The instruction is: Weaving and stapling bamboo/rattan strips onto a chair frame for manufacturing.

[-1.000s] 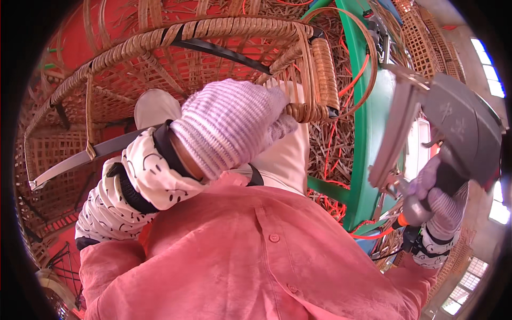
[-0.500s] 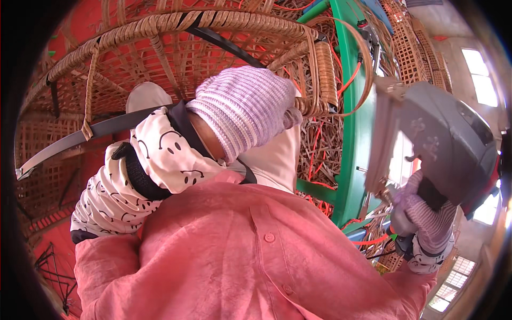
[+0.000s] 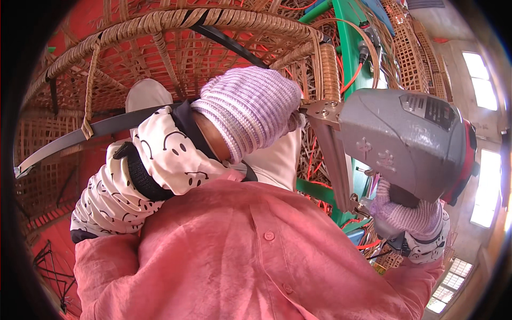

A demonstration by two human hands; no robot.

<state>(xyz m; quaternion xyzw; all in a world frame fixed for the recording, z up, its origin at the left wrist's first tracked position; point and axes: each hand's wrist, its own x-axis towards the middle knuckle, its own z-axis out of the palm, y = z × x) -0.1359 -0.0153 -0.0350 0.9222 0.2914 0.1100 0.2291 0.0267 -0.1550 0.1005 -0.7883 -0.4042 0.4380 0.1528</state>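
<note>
My left hand (image 3: 250, 112), in a purple-and-white striped knit glove, is closed at the corner of a woven rattan frame (image 3: 160, 21). What its fingers pinch there is hidden, though a rattan-wrapped bar (image 3: 330, 69) and a thin looped rattan strip (image 3: 368, 40) run beside it. In my right hand (image 3: 405, 213), gloved alike, is the handle of a grey nail gun (image 3: 400, 133). The gun's metal nose touches or nearly touches the work right by my left fingertips. Its slanted magazine (image 3: 332, 160) points down toward my right hand.
A green metal frame (image 3: 349, 58) stands on the right, with orange air hoses (image 3: 352, 80) and cut rattan scraps (image 3: 314, 144) around it. Woven panels (image 3: 410, 48) are stacked behind. A dark curved bar (image 3: 106, 125) lies past my left forearm over the red floor.
My right hand has brought the nail gun leftward, its nose now at my left fingertips. The rattan strip's loop has shifted upward. My left hand has barely moved.
</note>
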